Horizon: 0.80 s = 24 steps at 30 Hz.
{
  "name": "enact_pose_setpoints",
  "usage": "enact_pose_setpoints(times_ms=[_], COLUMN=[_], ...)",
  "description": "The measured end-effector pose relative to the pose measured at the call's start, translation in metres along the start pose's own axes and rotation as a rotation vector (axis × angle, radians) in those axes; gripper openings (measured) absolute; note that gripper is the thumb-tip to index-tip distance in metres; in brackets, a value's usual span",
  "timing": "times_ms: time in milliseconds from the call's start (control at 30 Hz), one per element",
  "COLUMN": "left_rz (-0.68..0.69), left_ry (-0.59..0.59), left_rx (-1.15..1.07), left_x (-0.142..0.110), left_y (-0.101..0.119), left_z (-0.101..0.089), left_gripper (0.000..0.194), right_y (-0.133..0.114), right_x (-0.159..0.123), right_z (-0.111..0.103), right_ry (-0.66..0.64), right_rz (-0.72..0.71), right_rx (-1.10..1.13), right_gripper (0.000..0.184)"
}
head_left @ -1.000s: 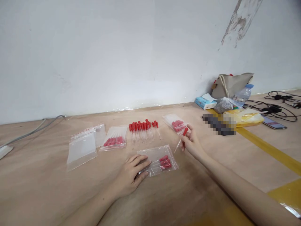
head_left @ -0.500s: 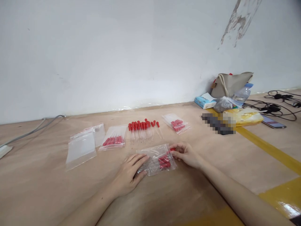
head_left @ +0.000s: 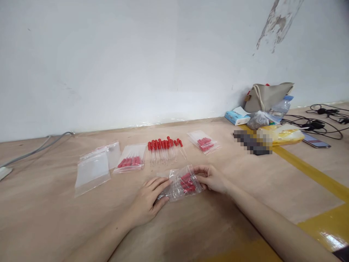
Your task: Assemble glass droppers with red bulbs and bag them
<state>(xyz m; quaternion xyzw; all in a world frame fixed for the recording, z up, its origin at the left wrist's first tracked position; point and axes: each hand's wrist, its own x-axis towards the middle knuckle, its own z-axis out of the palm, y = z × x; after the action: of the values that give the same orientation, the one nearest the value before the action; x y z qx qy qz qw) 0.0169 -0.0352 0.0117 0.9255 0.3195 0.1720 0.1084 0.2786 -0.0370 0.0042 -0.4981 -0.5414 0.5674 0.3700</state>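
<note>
A clear zip bag (head_left: 177,191) lies in front of me, with several red-bulbed droppers (head_left: 188,183) inside it. My left hand (head_left: 152,196) holds the bag's left end, fingers across the top and thumb along the near edge. At the mouth on the right, my right hand (head_left: 208,178) pinches the bag's edge; its fingertips are partly hidden. Beyond the bag, a row of loose droppers (head_left: 163,145) lies with red bulbs toward the wall. Filled bags of droppers flank this row: one on the left (head_left: 131,156), one on the right (head_left: 203,142).
Flat unfilled zip bags (head_left: 92,171) lie at the left, near a grey cable (head_left: 54,140). Toward the back right are a blue tissue pack (head_left: 236,117), a grey bag (head_left: 268,98), a yellow packet (head_left: 283,135), a phone (head_left: 316,140) and black cables (head_left: 313,124).
The red bulb that was at my right fingertips by the bag's mouth is now inside with the others. My right fingers have closed on the bag's edge; my left hand stays put.
</note>
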Motion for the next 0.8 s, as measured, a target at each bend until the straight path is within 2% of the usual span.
enact_pose_setpoints(times_ms=[67, 233, 300, 400, 500, 567, 667, 800], left_rz=[0.008, 0.023, 0.026, 0.036, 0.041, 0.046, 0.047, 0.028], left_ry=[-0.001, -0.022, -0.025, -0.021, -0.016, -0.010, -0.002, -0.004], left_rx=[0.009, 0.023, 0.028, 0.035, 0.037, 0.033, 0.020, -0.006], left_x=[0.000, 0.000, 0.000, -0.001, -0.001, -0.001, -0.001, 0.000], left_y=[-0.001, -0.001, -0.001, -0.001, -0.002, -0.003, -0.002, 0.000], left_z=[0.000, 0.000, 0.001, 0.001, 0.002, 0.002, 0.002, 0.000], left_gripper=[0.041, 0.039, 0.038, 0.037, 0.037, 0.036, 0.033, 0.030], right_y=[-0.002, 0.000, 0.001, -0.002, -0.007, -0.012, -0.019, -0.027], right_x=[0.000, 0.002, 0.002, 0.000, 0.006, 0.018, 0.048, 0.095], right_z=[0.001, 0.010, 0.012, 0.007, -0.008, -0.019, -0.026, -0.017], right_ry=[0.005, 0.171, 0.192, 0.120, 0.052, 0.146, 0.434, 0.552], right_rz=[0.018, 0.068, 0.059, 0.055, 0.082, 0.068, -0.025, -0.030], right_rx=[-0.030, -0.095, -0.099, -0.116, -0.174, -0.285, -0.620, -0.723], right_gripper=[0.030, 0.025, 0.024, 0.023, 0.020, 0.016, 0.008, 0.018])
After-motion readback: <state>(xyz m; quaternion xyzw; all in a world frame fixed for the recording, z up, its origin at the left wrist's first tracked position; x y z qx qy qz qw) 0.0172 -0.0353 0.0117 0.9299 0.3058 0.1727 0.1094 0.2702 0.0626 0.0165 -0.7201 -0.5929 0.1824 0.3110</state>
